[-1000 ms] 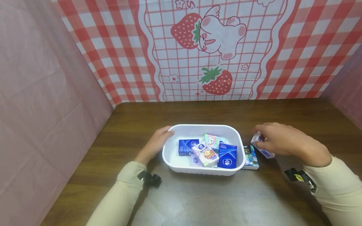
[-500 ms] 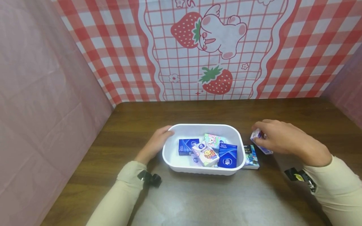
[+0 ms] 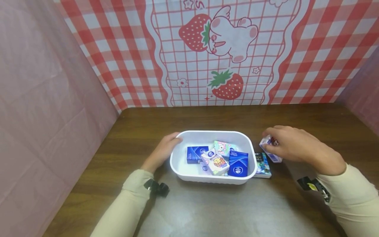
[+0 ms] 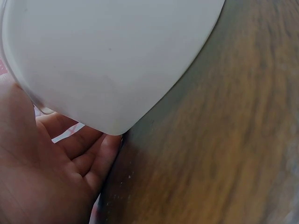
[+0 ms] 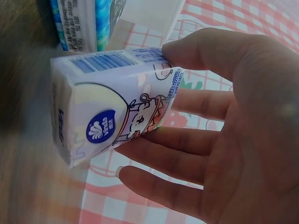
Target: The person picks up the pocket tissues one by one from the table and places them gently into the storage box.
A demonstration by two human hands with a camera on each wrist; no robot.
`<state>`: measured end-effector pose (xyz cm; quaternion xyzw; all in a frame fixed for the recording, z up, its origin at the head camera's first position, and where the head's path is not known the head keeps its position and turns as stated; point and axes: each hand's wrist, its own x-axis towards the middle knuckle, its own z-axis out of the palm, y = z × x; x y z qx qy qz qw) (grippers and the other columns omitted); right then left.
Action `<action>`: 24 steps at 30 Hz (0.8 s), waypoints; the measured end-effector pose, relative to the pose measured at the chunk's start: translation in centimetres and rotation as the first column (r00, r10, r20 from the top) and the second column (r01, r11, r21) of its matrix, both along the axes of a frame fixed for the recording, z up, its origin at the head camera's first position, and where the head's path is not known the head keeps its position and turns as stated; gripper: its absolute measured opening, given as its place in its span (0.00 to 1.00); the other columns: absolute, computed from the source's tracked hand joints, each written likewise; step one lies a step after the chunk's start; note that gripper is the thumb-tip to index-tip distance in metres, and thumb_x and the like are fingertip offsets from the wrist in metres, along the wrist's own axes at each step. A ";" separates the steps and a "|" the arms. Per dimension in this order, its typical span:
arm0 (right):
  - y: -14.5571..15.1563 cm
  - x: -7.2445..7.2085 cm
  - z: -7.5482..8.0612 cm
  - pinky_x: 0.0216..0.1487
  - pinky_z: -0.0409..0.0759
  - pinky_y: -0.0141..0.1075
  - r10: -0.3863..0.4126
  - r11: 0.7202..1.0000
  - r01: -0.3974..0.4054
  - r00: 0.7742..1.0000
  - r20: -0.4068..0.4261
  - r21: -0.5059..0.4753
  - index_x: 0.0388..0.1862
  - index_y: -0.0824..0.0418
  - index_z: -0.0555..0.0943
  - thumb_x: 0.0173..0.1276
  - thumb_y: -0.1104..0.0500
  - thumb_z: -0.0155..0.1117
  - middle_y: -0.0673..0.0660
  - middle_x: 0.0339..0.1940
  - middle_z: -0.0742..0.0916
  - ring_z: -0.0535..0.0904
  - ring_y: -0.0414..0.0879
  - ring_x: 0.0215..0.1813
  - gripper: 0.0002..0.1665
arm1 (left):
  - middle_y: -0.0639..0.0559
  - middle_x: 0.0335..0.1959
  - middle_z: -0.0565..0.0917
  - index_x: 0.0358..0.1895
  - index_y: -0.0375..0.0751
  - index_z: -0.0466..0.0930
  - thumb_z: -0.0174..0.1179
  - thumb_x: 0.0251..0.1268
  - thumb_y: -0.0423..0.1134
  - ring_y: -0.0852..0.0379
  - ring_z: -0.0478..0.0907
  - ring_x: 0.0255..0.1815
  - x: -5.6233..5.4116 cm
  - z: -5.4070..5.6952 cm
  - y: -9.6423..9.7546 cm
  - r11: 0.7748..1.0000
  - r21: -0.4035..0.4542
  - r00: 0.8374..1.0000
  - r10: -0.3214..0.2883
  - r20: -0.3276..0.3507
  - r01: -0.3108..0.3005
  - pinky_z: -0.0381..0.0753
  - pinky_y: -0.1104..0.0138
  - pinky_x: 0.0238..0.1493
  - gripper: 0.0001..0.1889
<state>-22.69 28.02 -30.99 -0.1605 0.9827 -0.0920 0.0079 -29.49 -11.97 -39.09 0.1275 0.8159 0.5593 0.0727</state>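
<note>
My left hand [image 3: 162,149] grips the left end of a white plastic tub [image 3: 210,180], thumb at the rim and fingers along the outer wall. In the left wrist view those fingers reach behind the tub's wall [image 4: 117,70]. To the right of the tub, my right hand [image 3: 299,143] pinches a small lilac-and-white pocket tissue pack [image 5: 112,107] by one end, tilted. Lying in the tub are tissue packs: a blue one [image 3: 196,154] at left, another blue one [image 3: 238,163] at right, a green one [image 3: 224,146] behind, and a cartoon-print one [image 3: 217,163] on top.
A blue-green printed tissue pack [image 3: 263,167] lies on the wooden table [image 3: 207,210] against the tub's right side, partly hidden by it. Behind the table hangs a red-and-white checked cloth [image 3: 183,65]; a pink cloth [image 3: 53,98] hangs at the left.
My right hand has shifted slightly left with the tissue pack, which now stands more steeply and nearer the tub. The left hand and the tub have stayed in place.
</note>
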 end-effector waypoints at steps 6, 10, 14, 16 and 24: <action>0.1 0.1 0.2 0.38 0.85 0.52 -0.013 1.000 0.013 1.000 -0.019 0.003 0.56 0.58 0.82 0.64 0.39 0.69 0.57 0.46 0.86 0.82 0.52 0.44 0.30 | 0.43 0.48 0.85 0.63 0.38 0.78 0.50 0.77 0.42 0.50 0.83 0.42 0.0 0.0 0.0 1.000 -0.002 1.000 0.003 -0.003 -0.003 0.84 0.60 0.43 0.19; 0.1 0.1 0.3 0.39 0.85 0.53 -0.013 1.000 0.013 0.999 -0.046 0.002 0.56 0.59 0.82 0.64 0.39 0.69 0.58 0.47 0.86 0.82 0.53 0.44 0.31 | 0.44 0.49 0.85 0.64 0.39 0.77 0.50 0.77 0.42 0.51 0.84 0.43 -0.1 0.0 0.0 1.000 -0.003 1.000 0.004 0.002 -0.004 0.84 0.60 0.44 0.20; 0.1 0.1 0.3 0.39 0.85 0.53 -0.021 1.000 0.021 0.998 -0.057 0.001 0.56 0.59 0.81 0.64 0.38 0.69 0.58 0.47 0.86 0.83 0.54 0.45 0.32 | 0.43 0.49 0.85 0.64 0.39 0.77 0.50 0.77 0.43 0.50 0.84 0.43 0.0 0.0 0.0 1.000 -0.006 1.000 0.004 0.009 -0.004 0.84 0.60 0.44 0.20; 0.1 0.1 0.4 0.40 0.85 0.54 -0.021 1.000 0.021 0.998 -0.064 0.003 0.57 0.59 0.81 0.64 0.37 0.68 0.59 0.48 0.86 0.83 0.54 0.45 0.32 | 0.43 0.48 0.85 0.64 0.39 0.77 0.50 0.77 0.43 0.51 0.84 0.42 0.0 0.0 0.0 1.000 -0.007 1.000 0.004 0.011 -0.004 0.84 0.60 0.43 0.20; 0.1 0.1 0.5 0.41 0.84 0.56 -0.016 1.000 0.017 0.996 -0.085 0.015 0.58 0.59 0.81 0.65 0.35 0.66 0.61 0.50 0.85 0.83 0.56 0.47 0.34 | 0.43 0.48 0.85 0.63 0.39 0.78 0.50 0.77 0.43 0.51 0.84 0.42 -0.1 0.0 0.0 1.000 -0.002 1.000 0.001 0.015 -0.001 0.84 0.60 0.43 0.19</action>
